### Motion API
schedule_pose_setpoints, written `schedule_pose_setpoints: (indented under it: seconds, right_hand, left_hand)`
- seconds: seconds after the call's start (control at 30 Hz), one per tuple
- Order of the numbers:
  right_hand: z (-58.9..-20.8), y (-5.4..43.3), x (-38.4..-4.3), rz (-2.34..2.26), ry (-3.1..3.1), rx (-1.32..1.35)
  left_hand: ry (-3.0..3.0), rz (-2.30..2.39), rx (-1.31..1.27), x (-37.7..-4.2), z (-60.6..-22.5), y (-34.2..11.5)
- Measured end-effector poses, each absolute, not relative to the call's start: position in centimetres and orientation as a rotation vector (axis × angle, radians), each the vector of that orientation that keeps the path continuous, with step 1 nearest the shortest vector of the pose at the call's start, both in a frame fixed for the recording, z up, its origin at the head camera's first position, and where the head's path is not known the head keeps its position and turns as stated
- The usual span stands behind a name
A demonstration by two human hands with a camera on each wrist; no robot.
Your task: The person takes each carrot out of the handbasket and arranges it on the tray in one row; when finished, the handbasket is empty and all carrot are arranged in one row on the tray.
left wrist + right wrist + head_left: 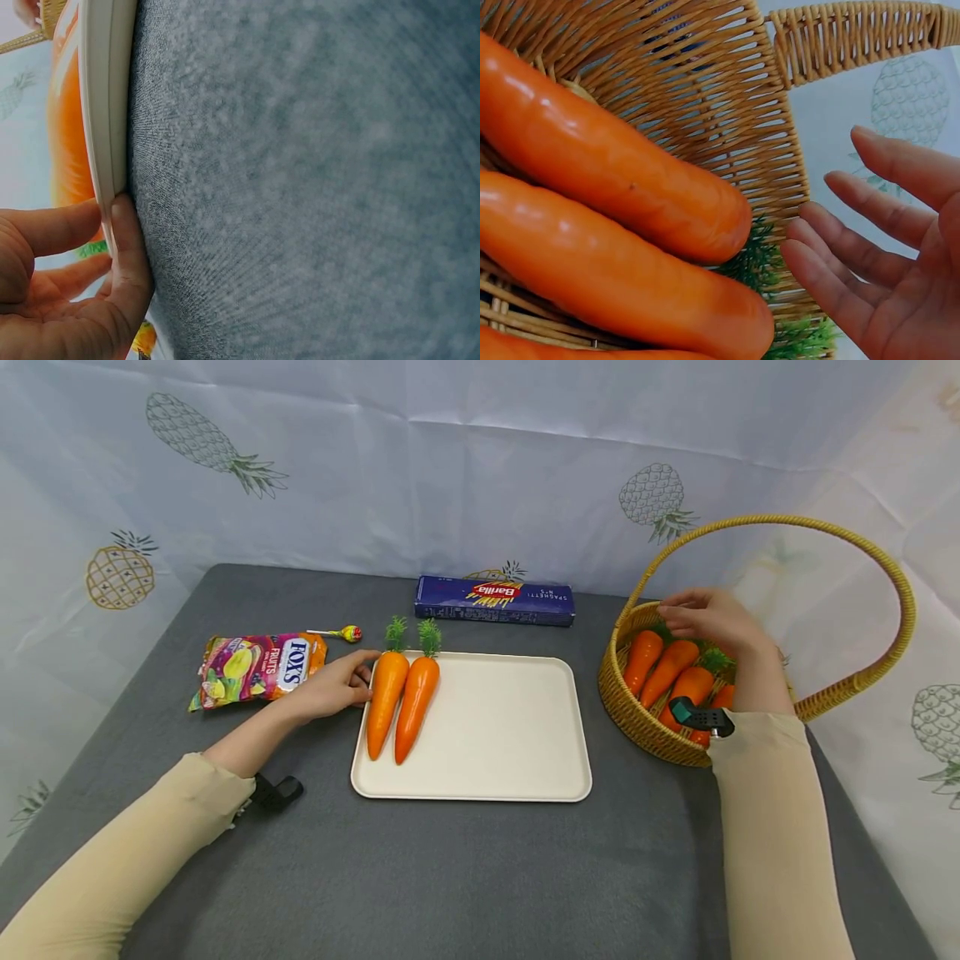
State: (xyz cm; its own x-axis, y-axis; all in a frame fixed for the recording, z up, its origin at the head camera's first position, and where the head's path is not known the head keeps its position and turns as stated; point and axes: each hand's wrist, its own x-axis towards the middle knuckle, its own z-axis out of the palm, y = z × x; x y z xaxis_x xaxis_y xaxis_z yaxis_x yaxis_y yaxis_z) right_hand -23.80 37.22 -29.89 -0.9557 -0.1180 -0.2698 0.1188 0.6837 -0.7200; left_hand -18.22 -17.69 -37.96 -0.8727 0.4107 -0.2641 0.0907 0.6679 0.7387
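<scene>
My left hand (335,683) is at the left edge of a cream tray (502,735). In the left wrist view its thumb and fingers pinch the tray's rim (105,97). Two orange carrots (417,706) with green tops lie side by side on the tray's left part. My right hand (712,618) hovers over the back of a wicker basket (626,722), its fingers spread and holding nothing in the right wrist view. Several carrots (622,277) lie in the basket, their green tops near my fingertips; the forearm hides some of them in the head view.
Behind the tray lies a blue spaghetti box (495,602). To the left are a Fox's candy bag (258,668) and a lollipop (350,633). The basket's tall handle (892,577) arches above my right wrist. A pineapple-print cloth (465,485) hangs behind the grey table (465,877).
</scene>
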Motion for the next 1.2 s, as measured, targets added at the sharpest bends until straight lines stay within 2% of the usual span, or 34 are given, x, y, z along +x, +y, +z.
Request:
schedule_pose_setpoints:
  seconds: [1.2]
  right_hand:
    - [-31.1,36.5,-24.4,-0.663,2.597,-0.056]
  left_hand:
    - [2.473,1.061,0.392,-18.1,-37.9,-17.6]
